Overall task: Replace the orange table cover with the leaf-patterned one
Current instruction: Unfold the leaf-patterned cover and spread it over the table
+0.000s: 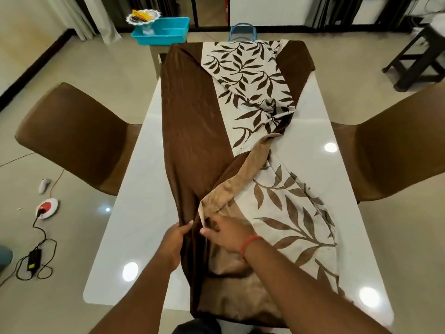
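Both hands are working low in the frame's centre, the left hand (177,239) gripping the leaf-patterned cover's (243,97) brown edge, the right hand (226,231) apparently pinching a fold beside it, while the cover is running lengthwise up the white table (134,165).

The leaf-patterned cover (252,75) lies bunched and folded over itself along the white table (134,179), so much of its pattern is tucked under its own folds and the tabletop beneath it is hidden, as is the table's far edge. The left hand (177,239) has its fingertips buried in a brown fold, and the right hand (226,233) has its fingertips covered by a tan flap, so neither grip shows fully. Both chairs (72,136) are partly masked by the table, the right one also cut by the frame's edge, and what fills the frilled dish (143,16) beside the blue tray (166,30) is too small to tell
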{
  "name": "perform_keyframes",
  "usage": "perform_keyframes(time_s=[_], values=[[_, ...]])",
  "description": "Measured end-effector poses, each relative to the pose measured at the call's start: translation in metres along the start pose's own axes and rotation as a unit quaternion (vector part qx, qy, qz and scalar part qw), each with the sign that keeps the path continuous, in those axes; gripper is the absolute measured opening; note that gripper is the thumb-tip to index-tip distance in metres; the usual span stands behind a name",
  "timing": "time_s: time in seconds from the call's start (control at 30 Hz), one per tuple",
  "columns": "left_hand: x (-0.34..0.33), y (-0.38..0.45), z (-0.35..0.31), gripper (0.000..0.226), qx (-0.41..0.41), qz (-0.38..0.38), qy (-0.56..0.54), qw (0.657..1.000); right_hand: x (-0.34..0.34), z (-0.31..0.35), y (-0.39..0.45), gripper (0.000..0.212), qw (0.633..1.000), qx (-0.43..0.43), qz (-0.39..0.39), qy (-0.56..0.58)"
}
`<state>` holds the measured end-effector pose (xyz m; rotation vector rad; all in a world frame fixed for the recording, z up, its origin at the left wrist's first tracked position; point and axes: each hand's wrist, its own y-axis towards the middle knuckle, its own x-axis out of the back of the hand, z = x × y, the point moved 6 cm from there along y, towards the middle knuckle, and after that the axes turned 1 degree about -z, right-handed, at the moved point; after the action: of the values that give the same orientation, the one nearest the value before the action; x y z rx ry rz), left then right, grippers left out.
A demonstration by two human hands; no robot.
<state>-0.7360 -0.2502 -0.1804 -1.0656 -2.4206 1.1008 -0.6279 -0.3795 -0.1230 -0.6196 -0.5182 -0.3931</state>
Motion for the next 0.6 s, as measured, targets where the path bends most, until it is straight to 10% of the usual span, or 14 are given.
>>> perform_keyframes(time_s=[0.17,0.4,0.6], values=[[0.025,0.001,-0.015,0.043,-0.028,-0.051,0.129,0.99,0.0,-0.007,0.012,0.007,0.988,-0.086,-0.103,0.079],[0.003,-0.002,-0.001,0.034,0.02,0.043,0.077,0.996,-0.038,0.001,0.016,0.066,0.986,-0.064,-0.039,0.149],[0.051,0.015,-0.03,0.037,-0.069,-0.085,0.121,0.986,-0.002,-0.031,0.01,0.026,0.917,-0.121,-0.22,0.31]])
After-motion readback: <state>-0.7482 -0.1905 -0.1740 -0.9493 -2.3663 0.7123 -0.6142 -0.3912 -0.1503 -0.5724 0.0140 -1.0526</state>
